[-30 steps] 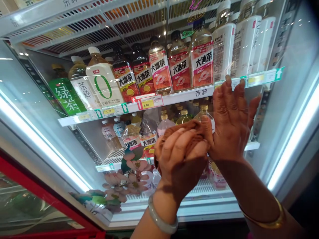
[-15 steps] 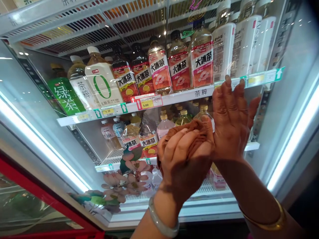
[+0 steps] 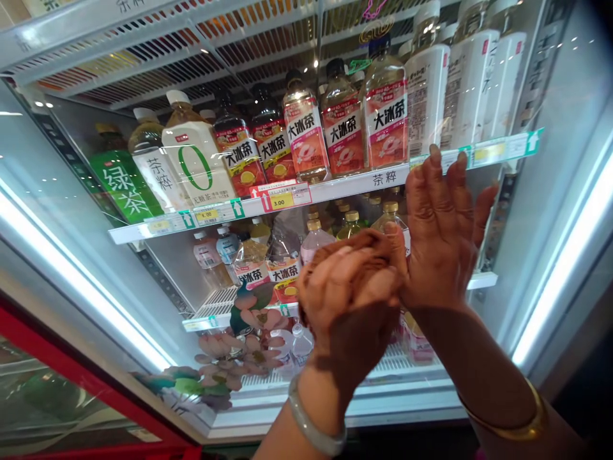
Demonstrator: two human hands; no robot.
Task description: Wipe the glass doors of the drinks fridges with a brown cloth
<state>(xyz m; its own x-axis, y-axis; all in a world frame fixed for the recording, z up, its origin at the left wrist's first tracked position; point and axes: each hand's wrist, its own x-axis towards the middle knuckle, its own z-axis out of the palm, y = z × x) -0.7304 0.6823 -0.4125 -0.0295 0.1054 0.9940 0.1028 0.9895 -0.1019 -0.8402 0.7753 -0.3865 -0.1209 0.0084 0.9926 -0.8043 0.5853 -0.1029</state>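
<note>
My left hand (image 3: 349, 313), with a pale bangle at the wrist, is closed around a bunched brown cloth (image 3: 371, 249). The cloth is at the glass door (image 3: 239, 396) of a lit drinks cooler; how much of it touches the glass is hidden by my fingers. Just to the right, my right hand (image 3: 438, 236) lies flat against the glass with its fingers spread and nothing in it. A gold bracelet (image 3: 531, 415) circles that wrist. The two hands are side by side, and they cover part of the lower shelf behind the glass.
Behind the glass, tea bottles (image 3: 306, 140) line the upper shelf (image 3: 335, 185), with price tags along its edge. More bottles (image 3: 285, 268) stand lower down. Flower decals (image 3: 253, 326) show on the glass at lower left. A red-framed case (image 3: 62, 377) stands at the left.
My left hand and the cloth have shifted slightly left, and the fingers look a little blurred. My right hand stays spread on the glass in nearly the same place.
</note>
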